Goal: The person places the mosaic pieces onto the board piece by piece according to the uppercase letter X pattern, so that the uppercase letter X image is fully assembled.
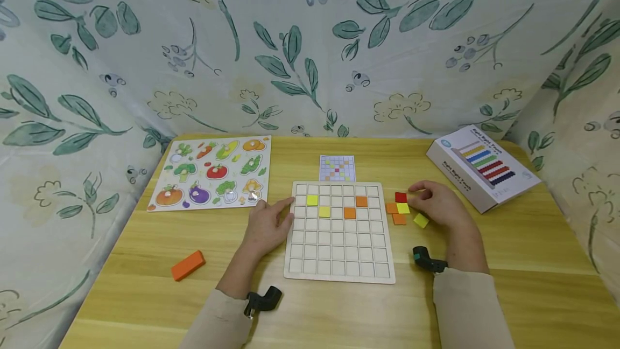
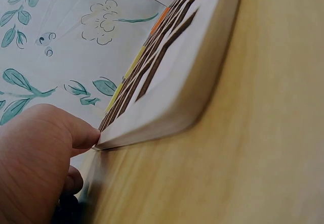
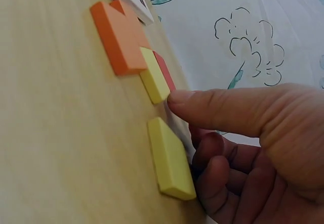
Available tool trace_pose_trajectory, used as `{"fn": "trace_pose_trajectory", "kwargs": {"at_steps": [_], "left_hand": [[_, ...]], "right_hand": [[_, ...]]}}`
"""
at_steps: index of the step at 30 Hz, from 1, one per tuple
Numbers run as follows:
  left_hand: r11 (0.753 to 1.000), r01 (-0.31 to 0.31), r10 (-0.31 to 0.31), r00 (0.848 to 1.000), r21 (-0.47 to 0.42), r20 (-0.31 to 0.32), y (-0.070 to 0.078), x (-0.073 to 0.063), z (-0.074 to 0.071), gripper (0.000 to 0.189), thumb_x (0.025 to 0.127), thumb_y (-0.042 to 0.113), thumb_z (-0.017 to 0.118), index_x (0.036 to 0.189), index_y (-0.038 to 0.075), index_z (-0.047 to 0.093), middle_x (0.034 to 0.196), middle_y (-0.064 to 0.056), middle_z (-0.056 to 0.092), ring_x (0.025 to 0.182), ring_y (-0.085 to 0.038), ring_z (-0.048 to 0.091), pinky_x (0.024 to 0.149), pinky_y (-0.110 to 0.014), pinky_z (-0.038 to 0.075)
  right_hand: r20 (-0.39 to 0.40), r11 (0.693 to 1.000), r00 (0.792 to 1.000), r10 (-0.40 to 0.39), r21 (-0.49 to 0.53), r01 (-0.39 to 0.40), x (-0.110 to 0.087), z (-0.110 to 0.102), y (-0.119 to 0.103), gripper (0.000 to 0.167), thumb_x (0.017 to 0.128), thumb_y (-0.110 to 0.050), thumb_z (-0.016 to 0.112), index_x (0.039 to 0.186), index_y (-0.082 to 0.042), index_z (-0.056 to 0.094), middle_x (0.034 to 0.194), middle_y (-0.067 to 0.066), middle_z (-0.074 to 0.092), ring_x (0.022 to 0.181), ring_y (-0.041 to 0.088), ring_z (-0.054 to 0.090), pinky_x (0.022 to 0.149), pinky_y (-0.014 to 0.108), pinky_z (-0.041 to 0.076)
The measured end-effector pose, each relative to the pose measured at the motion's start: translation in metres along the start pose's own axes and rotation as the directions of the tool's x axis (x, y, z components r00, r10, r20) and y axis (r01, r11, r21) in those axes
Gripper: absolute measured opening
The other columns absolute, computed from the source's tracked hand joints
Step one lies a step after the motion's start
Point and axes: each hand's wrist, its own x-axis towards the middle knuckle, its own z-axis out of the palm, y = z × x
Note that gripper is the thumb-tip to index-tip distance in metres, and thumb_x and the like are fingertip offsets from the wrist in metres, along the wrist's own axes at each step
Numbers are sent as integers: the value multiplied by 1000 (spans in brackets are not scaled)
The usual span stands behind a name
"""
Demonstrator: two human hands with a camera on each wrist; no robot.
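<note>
A pale wooden grid board (image 1: 337, 252) lies on the table, with two yellow tiles (image 1: 312, 200) and two orange tiles (image 1: 350, 213) in its cells. My left hand (image 1: 268, 228) touches the board's left edge with a fingertip. Right of the board, my right hand (image 1: 438, 203) is beside a group of loose tiles, its thumb tip at the red tile (image 1: 401, 197) and a yellow tile (image 3: 155, 75). Nothing shows gripped between its fingers. Two orange tiles (image 3: 117, 38) adjoin them, and another yellow tile (image 3: 169, 161) lies apart, nearer the palm.
Behind the board lies a small pattern card (image 1: 337, 168). A vegetable picture board (image 1: 213, 173) is at the back left, a white box (image 1: 484, 166) at the back right. An orange block (image 1: 188, 265) lies on the left of the table. Patterned cloth (image 1: 310, 69) hangs behind.
</note>
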Motion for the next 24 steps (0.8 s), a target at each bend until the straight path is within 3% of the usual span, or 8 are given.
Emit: {"fn": "trace_pose_trajectory", "kwargs": {"at_steps": [14,24], "left_hand": [[1000,4,-4,1000,-10,-3,0,0,0,42,97,34,64,139,26,66,55,5,43,71,-17,35,69,-31,30],[1000,9,-9,1000,-8,4,0,0,0,42,98,34,63,139,27,65,56,5,43,72,-17,34,70,-31,29]], "right_hand": [[31,1000,999,-12,-13,12,0,-1,-1,40,101,-29,64,137,-12,58,114,16,58,98,28,53,77,33,44],[-7,999,1000,19,-27,-19,1,4,-3,41,103,-29,60,140,-13,57,117,17,57,99,29,54,77,32,45]]}}
